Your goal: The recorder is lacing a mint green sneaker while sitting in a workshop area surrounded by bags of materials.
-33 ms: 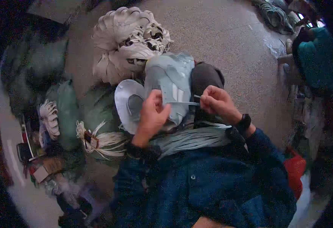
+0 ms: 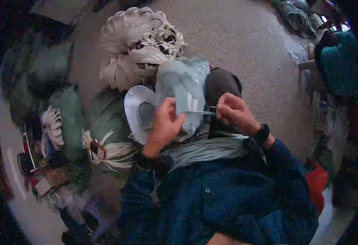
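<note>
Pale shoelace [image 2: 199,112] | right hand [image 2: 236,114] pinching it, left hand [image 2: 164,124] apart, half-curled (its grip unclear) | grey shoe upper [image 2: 190,87] between and beyond them, lace stretched across, apparently for control

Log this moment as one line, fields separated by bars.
left hand: at pale grey piece, grip unclear | right hand: pinching thin strip | nearby: white oval piece, loose strip bundle

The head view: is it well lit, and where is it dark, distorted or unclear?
In the head view, light is dim and grainy; small bright glare shows at upper right, near the teal garment; the fisheye edges are dark and bent; the left hand and right hand look slightly soft.
</note>
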`<state>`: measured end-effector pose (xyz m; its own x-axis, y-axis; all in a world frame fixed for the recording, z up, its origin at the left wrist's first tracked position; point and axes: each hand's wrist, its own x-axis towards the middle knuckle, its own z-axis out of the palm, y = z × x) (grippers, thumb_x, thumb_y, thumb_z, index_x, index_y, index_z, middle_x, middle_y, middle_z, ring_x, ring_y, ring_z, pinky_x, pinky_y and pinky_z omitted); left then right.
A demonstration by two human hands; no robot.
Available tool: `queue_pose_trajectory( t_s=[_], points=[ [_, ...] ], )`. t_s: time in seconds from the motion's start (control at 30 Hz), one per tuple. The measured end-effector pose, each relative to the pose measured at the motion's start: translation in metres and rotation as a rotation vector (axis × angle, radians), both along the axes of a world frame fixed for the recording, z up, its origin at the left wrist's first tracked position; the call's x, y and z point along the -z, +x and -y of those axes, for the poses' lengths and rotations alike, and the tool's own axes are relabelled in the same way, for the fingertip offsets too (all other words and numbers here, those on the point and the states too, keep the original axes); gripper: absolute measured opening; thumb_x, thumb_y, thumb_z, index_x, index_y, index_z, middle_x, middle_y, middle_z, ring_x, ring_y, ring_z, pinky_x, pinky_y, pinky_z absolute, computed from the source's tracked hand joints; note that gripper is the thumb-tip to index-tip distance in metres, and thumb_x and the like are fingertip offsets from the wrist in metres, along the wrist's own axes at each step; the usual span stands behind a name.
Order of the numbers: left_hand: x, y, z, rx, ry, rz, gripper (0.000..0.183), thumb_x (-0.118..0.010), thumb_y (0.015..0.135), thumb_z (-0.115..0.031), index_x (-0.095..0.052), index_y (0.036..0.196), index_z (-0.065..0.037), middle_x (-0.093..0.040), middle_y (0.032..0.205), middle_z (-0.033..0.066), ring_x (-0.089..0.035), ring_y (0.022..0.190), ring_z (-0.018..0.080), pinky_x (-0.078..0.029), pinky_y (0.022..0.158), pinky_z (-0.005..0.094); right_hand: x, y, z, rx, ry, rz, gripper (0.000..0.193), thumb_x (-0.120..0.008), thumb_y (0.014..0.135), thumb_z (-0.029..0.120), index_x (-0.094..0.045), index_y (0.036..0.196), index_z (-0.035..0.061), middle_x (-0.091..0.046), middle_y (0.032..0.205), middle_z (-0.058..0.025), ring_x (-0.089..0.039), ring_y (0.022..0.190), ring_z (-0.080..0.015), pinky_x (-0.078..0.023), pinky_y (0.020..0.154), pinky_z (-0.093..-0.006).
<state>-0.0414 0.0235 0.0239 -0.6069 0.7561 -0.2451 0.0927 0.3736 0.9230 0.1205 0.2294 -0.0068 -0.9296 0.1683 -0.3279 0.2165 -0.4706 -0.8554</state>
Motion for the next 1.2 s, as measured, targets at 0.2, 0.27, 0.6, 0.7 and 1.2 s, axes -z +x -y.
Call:
queue_pose_trajectory(
  t_s=[0.2,0.27,0.6,0.7,1.2],
  points=[
    [0.016,0.038,-0.012,0.062,-0.015,-0.053,0.043,-0.059,0.077,-0.005,-0.05,0.119,-0.003,-0.061,0.076,0.016,-0.063,0.065,0.0272,-0.05,0.063,0.0374,-0.008,0.003,-0.004,-0.194,0.059,0.08,0.02,-0.055,0.096,0.014,-0.054,0.113,0.0026,-0.064,0.08,-0.0043,-0.062,0.066,-0.01,-0.05,0.057,-0.0218],
    [0.014,0.043,-0.016,0.043,-0.023,-0.103,0.043,-0.059,0.077,-0.005,-0.05,0.119,-0.002,-0.06,0.075,0.0181,-0.063,0.066,0.0314,-0.05,0.063,0.0391,-0.01,0.002,-0.004,-0.197,0.043,0.083,0.021,-0.055,0.096,0.012,-0.054,0.113,0.0008,-0.065,0.082,-0.0056,-0.063,0.069,-0.0114,-0.052,0.061,-0.0239],
    [0.024,0.042,-0.015,0.016,0.069,0.073,0.045,-0.059,0.078,-0.005,-0.049,0.121,-0.002,-0.06,0.073,0.0159,-0.063,0.065,0.0254,-0.049,0.061,0.0379,-0.019,-0.023,0.0,-0.193,0.23,0.162,0.013,-0.055,0.096,0.009,-0.058,0.103,-0.0012,-0.065,0.085,-0.0074,-0.064,0.075,-0.0125,-0.053,0.067,-0.0251],
    [0.012,0.043,-0.016,0.016,0.014,0.056,0.044,-0.059,0.078,-0.005,-0.05,0.121,-0.001,-0.06,0.072,0.0147,-0.062,0.063,0.0237,-0.048,0.061,0.0368,-0.027,-0.03,0.0,-0.105,0.355,0.091,0.011,-0.057,0.095,0.008,-0.059,0.1,-0.0016,-0.063,0.083,-0.0047,-0.06,0.075,-0.0097,-0.05,0.067,-0.0246],
    [0.012,0.045,-0.015,0.027,0.076,-0.095,0.046,-0.064,0.078,-0.007,-0.053,0.122,0.002,-0.057,0.069,0.0154,-0.057,0.06,0.0269,-0.045,0.058,0.0387,-0.054,-0.06,0.004,-0.384,1.401,-0.27,0.008,-0.061,0.085,0.006,-0.057,0.086,-0.0014,-0.061,0.078,-0.0194,-0.059,0.071,-0.04,-0.048,0.062,-0.0377]
  ],
)
